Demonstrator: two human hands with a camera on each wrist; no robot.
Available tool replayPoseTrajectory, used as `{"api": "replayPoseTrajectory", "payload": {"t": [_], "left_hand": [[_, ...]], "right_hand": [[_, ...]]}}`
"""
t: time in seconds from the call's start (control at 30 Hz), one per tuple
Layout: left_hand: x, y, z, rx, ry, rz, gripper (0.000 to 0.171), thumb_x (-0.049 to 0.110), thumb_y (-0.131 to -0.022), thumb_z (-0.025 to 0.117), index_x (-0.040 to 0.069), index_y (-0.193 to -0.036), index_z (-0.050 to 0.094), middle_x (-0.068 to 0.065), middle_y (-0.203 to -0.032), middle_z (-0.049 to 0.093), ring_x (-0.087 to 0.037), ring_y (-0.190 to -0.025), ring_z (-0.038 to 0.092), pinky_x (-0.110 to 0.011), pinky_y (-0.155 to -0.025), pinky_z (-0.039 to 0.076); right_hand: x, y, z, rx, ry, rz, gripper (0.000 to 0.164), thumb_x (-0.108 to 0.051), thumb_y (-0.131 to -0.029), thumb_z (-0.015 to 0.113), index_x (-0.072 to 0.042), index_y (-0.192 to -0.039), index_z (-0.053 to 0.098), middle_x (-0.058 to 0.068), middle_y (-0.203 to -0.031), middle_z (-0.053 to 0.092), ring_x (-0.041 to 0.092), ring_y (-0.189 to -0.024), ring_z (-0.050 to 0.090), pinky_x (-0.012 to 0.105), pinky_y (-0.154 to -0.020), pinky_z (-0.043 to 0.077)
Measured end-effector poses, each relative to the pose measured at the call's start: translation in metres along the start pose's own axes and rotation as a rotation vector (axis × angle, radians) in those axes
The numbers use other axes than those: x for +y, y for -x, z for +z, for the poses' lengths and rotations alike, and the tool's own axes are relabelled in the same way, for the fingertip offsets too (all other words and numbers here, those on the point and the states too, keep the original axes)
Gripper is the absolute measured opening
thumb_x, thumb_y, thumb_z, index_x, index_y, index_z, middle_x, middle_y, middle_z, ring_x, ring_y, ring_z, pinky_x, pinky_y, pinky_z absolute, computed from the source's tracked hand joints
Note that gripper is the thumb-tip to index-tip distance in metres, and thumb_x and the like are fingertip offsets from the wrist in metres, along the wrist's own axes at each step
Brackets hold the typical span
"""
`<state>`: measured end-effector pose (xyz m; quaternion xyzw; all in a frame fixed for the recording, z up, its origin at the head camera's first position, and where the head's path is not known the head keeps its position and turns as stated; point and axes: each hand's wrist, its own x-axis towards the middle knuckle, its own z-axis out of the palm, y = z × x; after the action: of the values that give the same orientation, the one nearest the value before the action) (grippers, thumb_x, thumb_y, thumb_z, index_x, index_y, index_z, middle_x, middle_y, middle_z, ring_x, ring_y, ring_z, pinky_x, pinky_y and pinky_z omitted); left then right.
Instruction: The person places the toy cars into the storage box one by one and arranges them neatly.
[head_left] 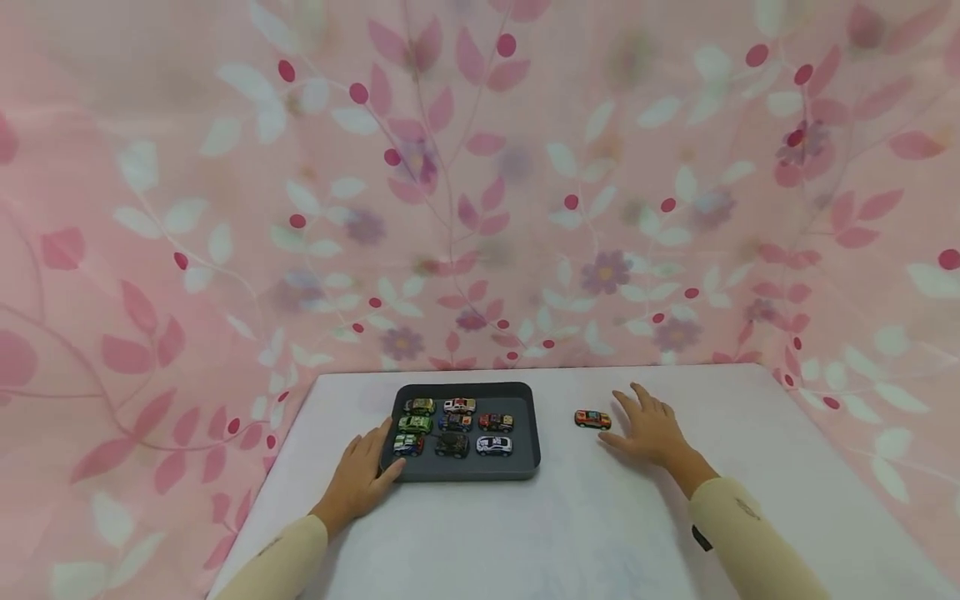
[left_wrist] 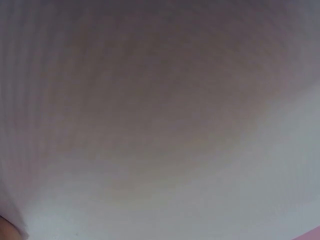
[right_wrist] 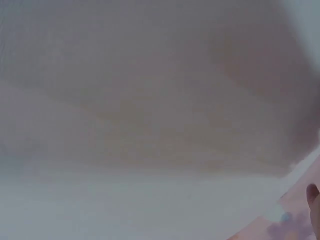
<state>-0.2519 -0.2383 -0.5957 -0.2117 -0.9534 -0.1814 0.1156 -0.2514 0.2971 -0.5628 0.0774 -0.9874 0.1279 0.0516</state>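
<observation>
A dark grey tray lies on the table, with several small toy cars in it, among them a green car, a white car and a dark military-looking one. My left hand rests at the tray's left rim, fingers extended along it and thumb by the front corner. To the right of the tray, an orange toy car sits alone on the tabletop. Beside that car is my right hand, its fingers spread and nothing held. Both wrist views show mostly blurred pale surface, with a right fingertip at the edge.
A white-covered table extends under the tray and both hands. Behind it and along the sides hangs a pink cloth printed with leaves and flowers. A small black object shows at the right sleeve's cuff.
</observation>
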Motion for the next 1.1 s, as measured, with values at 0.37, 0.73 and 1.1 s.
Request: {"api": "replayPoseTrajectory", "payload": {"t": [0.37,0.73,1.1], "left_hand": [[-0.001,0.000,0.003,-0.010,0.003,0.007,0.079,0.050,-0.096,0.055,0.009,-0.157,0.026,-0.017,-0.149,0.049,-0.036,-0.136,0.046,-0.060,-0.114,0.027],[0.005,0.005,0.009,-0.048,0.045,-0.020,0.080,0.052,-0.096,0.054,0.009,-0.158,0.024,-0.017,-0.150,0.047,-0.037,-0.138,0.044,-0.060,-0.116,0.024],[0.000,0.003,0.004,-0.019,0.040,-0.012,0.080,0.052,-0.096,0.054,0.009,-0.157,0.025,-0.018,-0.149,0.048,-0.036,-0.137,0.045,-0.061,-0.115,0.025]], "right_hand": [[-0.032,-0.006,0.012,-0.084,-0.024,-0.071,0.051,-0.027,-0.089,0.068,-0.008,-0.135,0.056,0.021,-0.141,0.045,0.037,-0.111,0.059,0.053,-0.083,0.054],[-0.054,-0.005,0.018,-0.116,-0.137,-0.086,0.016,-0.021,-0.090,0.068,-0.012,-0.101,0.064,0.014,-0.118,0.052,0.019,-0.076,0.057,0.039,-0.073,0.051],[-0.048,-0.015,0.018,-0.083,-0.158,-0.039,0.043,-0.012,-0.088,0.072,0.004,-0.125,0.055,0.024,-0.123,0.053,0.029,-0.094,0.061,0.045,-0.082,0.053]]}}
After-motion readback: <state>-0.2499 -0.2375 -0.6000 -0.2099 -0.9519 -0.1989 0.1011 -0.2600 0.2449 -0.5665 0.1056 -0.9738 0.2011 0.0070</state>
